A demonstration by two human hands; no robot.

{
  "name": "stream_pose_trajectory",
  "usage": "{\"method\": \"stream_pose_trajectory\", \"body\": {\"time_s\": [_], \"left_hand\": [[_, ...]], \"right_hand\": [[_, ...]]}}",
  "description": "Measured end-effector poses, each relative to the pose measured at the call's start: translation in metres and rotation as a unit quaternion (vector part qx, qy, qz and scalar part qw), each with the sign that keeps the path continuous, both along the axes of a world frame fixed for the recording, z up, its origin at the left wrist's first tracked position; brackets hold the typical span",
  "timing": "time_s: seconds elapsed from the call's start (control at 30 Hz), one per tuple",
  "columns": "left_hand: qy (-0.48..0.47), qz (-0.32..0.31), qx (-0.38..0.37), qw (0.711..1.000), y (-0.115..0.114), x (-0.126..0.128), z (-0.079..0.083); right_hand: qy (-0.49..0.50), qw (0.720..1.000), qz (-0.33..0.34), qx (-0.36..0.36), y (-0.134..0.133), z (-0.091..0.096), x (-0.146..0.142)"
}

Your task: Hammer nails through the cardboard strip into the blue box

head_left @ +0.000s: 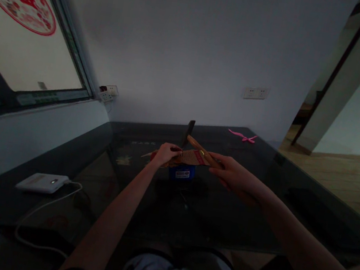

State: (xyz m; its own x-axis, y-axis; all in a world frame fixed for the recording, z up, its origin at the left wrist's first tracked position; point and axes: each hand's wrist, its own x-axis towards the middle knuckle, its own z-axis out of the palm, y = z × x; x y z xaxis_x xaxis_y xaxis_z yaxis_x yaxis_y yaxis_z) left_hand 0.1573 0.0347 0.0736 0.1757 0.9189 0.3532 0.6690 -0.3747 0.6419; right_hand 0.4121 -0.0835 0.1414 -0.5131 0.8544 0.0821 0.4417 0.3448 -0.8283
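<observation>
My right hand [228, 171] is closed around the wooden handle of a hammer [200, 147]. The hammer's dark head stands tilted just beyond my left fingertips. Pinched together, the fingers of my left hand [168, 153] rest at the top of a flat brown and red piece that looks like cardboard [192, 157]. Whatever is between those fingertips is too small and dark to make out. Beneath the flat piece sits a blue box [182, 173] with a white label on its front.
The dark glossy table [218, 221] reaches back to the wall. A white power bank [42, 182] with a white cable [48, 200] lies at the left. A pink ribbon [243, 136] lies at the back right. A dark flat object [325, 218] is on the right side.
</observation>
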Motion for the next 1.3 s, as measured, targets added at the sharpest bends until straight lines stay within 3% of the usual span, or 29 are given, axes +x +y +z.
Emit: {"method": "stream_pose_trajectory", "body": {"time_s": [0.57,1.3], "left_hand": [[0.001,0.003,0.007,1.0,-0.005,0.006,0.002],[0.012,0.006,0.03,0.999,0.002,0.003,-0.009]], "right_hand": [[-0.067,0.997,0.007,0.03,0.002,0.004,-0.003],[-0.082,0.996,0.004,0.039,-0.001,0.01,-0.004]]}}
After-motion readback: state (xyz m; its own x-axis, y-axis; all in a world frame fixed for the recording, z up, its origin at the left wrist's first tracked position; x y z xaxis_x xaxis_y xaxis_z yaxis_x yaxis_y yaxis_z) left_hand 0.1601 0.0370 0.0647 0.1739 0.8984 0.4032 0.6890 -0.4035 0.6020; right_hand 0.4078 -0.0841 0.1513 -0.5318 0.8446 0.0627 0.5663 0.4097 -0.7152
